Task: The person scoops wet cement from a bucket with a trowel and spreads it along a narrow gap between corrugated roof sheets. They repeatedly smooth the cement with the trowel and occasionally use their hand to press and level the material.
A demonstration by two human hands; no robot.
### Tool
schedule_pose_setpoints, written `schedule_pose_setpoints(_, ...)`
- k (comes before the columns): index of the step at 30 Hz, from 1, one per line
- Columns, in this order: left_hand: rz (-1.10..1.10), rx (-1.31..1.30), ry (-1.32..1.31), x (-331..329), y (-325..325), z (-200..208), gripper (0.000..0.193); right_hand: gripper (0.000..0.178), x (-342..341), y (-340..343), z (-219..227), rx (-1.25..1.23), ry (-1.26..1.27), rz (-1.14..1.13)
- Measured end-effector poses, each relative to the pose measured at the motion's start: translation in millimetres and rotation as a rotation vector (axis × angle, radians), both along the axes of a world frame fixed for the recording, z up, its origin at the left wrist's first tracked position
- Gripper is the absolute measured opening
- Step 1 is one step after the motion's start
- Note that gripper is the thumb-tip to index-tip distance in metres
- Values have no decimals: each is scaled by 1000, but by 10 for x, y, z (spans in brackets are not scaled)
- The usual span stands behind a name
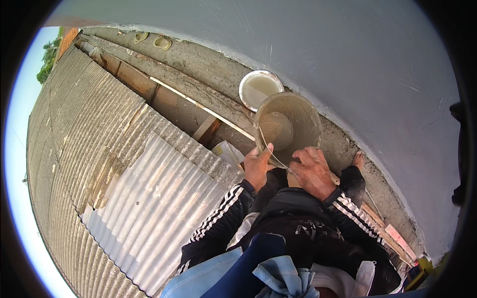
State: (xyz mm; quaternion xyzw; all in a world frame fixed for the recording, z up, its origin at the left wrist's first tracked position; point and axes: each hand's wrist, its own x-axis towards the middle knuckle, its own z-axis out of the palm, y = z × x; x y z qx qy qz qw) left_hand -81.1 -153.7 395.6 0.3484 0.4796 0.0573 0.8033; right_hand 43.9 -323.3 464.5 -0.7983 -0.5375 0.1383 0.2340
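A bucket (310,116) coated in grey-brown cement residue leans toward me, its mouth facing up and a paler round bottom showing inside. Its thin wire handle (274,155) hangs across the near side. My left hand (257,168) is closed on the near left rim, thumb up beside the wire. At the near right rim, my right hand (314,174) is closed with curled fingers, close to the wire's other end. The palm side of that hand is hidden. Just beyond the bucket stands a white pail (259,89) with cloudy greyish liquid in it.
A smooth grey wall (348,54) rises along the right. Corrugated roofing (164,198) spreads on the left, beside a gap with a wooden block (205,129). Sandals (162,43) lie farther up the rough cement ledge (208,64). My bare foot (358,160) rests by the wall.
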Motion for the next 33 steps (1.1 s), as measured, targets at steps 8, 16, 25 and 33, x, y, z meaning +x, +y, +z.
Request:
schedule_pose_setpoints(8, -695, 14, -174, 867, -457, 883, 32, 8, 96, -1122, 1632, 272, 143, -690)
schedule_pose_setpoints(16, -1181, 1174, -1023, 1992, -1313, 2898, 36, 9, -627, -2430, 2916, 497, -411, -1351)
schedule_pose_setpoints(25, -893, 2373, -1227, 3967, -2750, 6083, 38, 20, -1622, -3643, 2560, 387, -502, -2002)
schedule_pose_setpoints(33, -1035, 2334, -1278, 3837, -2994, 5264, 42, 24, -2081, -4662, 831, 127, -176, -2495)
